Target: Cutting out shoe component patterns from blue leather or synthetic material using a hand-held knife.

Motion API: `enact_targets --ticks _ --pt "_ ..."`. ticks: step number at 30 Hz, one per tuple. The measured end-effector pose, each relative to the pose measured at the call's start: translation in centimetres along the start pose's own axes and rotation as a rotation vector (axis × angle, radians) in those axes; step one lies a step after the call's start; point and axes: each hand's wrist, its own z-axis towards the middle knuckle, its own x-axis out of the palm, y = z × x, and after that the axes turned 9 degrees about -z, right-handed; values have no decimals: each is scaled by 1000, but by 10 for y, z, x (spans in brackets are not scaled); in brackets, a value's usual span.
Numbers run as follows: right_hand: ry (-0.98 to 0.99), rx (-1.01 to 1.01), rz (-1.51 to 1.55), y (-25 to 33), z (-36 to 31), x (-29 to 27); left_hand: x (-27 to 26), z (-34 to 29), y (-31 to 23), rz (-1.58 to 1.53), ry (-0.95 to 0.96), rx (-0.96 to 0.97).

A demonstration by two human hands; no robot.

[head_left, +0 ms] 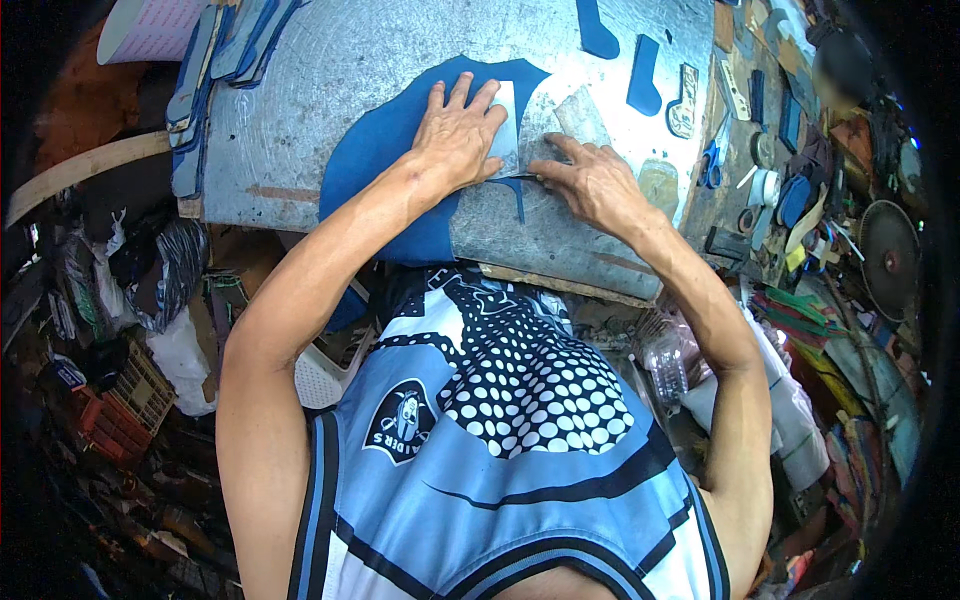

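A large blue sheet (375, 150), its material uncertain, lies on the metal-topped table (290, 130) and hangs over the near edge. My left hand (458, 135) presses on it with spread fingers, partly covering a pale flat template (508, 120). To the right, my right hand (590, 180) rests low over the metal, its fingers bent toward the template's lower corner. Something small and dark shows at those fingertips; what it is stays unclear. A narrow blue strip (520, 200) lies just below them. Beyond the right hand is a pale square-cornered piece (583, 117).
Blue cut pieces (645, 75) and an outlined template (683, 100) lie at the far right. Blue-handled scissors (712, 165) and a white roll (764, 188) sit along the cluttered right side. Stacked blue strips (190, 110) line the left edge. A fan (888, 260) stands far right.
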Motion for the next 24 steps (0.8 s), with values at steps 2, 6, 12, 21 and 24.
enact_targets --ticks 2,6,12,21,24 --pt "42 1 2 -7 1 0 -1 0 -1 -5 5 0" --pt "101 -1 6 -4 9 -9 -6 -5 5 8 9 2" --pt "128 -23 17 -14 14 -26 -19 -13 11 10 -70 46" --pt "-360 117 205 -12 67 -37 -7 -32 3 -119 -169 34" --pt "-313 -43 125 -26 92 -34 -8 -28 0 -134 -164 7"
